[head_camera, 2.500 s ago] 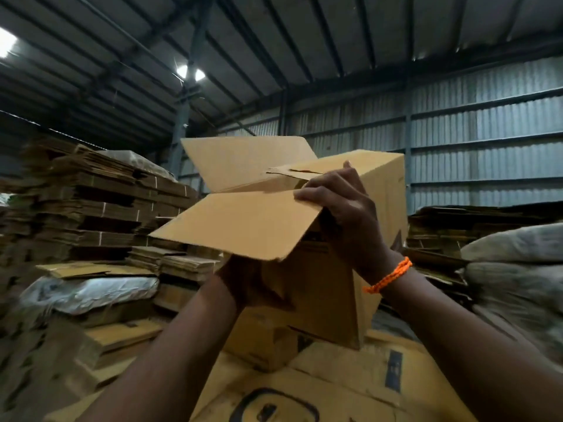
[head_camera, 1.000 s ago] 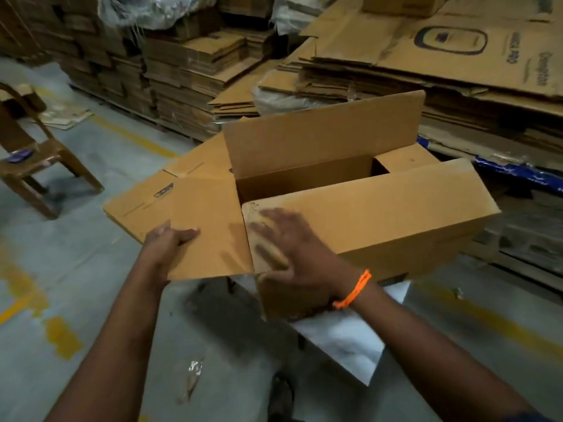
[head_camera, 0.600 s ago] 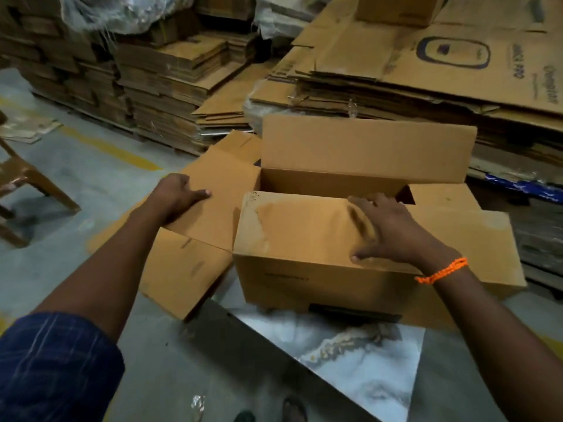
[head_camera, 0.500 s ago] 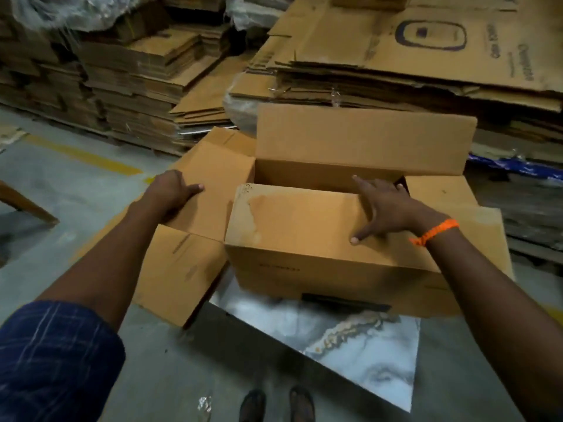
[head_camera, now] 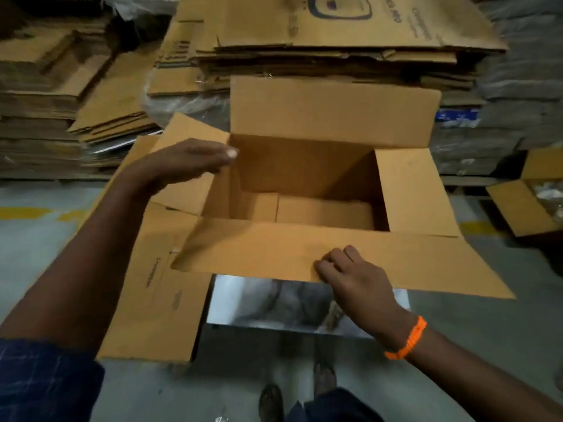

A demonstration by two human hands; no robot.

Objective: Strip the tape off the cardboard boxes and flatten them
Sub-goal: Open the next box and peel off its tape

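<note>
A brown cardboard box [head_camera: 304,166] stands upright in front of me on a marble-patterned table [head_camera: 274,306], its top open and nothing inside. Its four top flaps are spread outward. My left hand [head_camera: 185,161] rests with straight fingers on the left flap, fingertips at the box's inner corner. My right hand [head_camera: 350,272], with an orange band at the wrist, has its fingers curled over the front edge of the near flap [head_camera: 304,251] and grips it. No tape shows on the box.
Tall stacks of flattened cardboard [head_camera: 304,41] stand behind the box, and more stacks [head_camera: 45,102] at the left. Another open box [head_camera: 530,202] sits at the right. The grey floor has yellow line marks [head_camera: 27,213]. My feet [head_camera: 298,397] stand below the table edge.
The near flap, folded shut over the box half a second ago, is now swung open toward me. My right hand moved from its top to its edge; my left hand slid to the box's corner.
</note>
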